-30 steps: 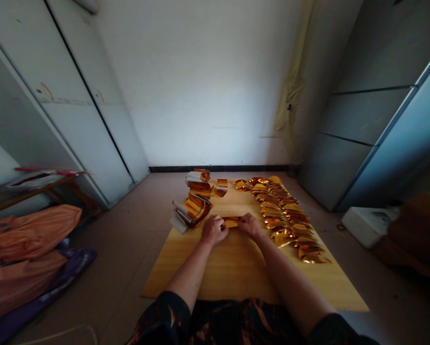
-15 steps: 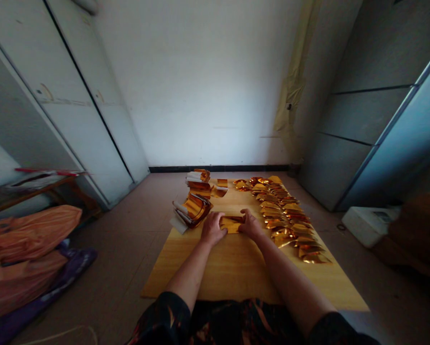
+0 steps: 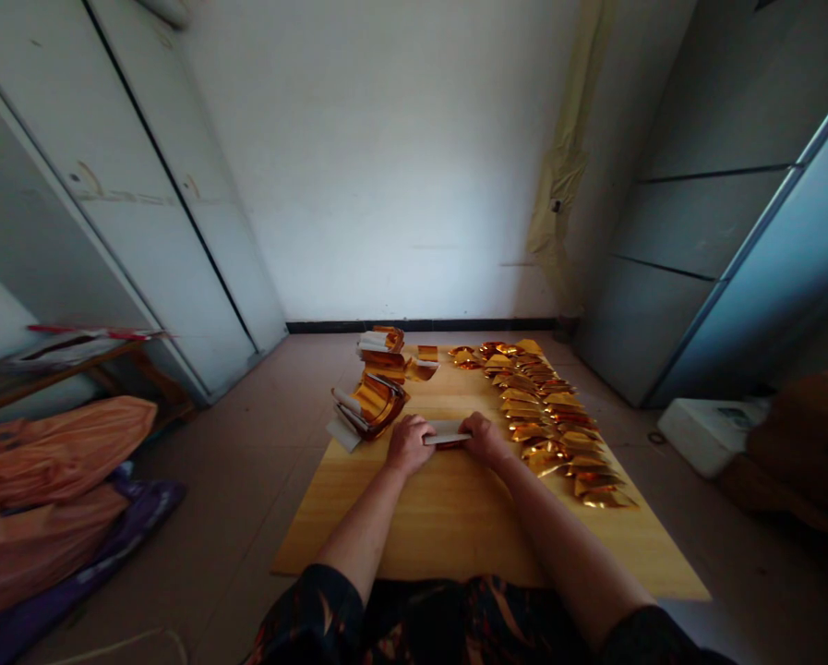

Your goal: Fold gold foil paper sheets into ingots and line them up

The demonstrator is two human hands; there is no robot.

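Note:
Between my hands, a sheet of gold foil paper (image 3: pixel 447 439) shows its pale grey back, with an edge folded over toward me. My left hand (image 3: pixel 410 445) grips its left end, fingers closed. At the right end, my right hand (image 3: pixel 484 438) pinches the paper the same way. The sheet is held just at the wooden board (image 3: pixel 427 526). Left of my left hand lies a curled stack of gold foil sheets (image 3: pixel 376 402). Rows of folded gold paper pieces (image 3: pixel 552 406) run along the board to the right of my right hand.
More gold sheets (image 3: pixel 386 342) and a small loose gold square (image 3: pixel 427 353) lie at the board's far side. Orange cloth (image 3: pixel 54 480) is heaped on the left. A white box (image 3: pixel 704 429) stands on the floor to the right, by grey cabinets (image 3: pixel 677 231).
The paper between my hands showed a gold face before; now its grey back is up, with an edge folded toward me. My fingers have closed in on its ends.

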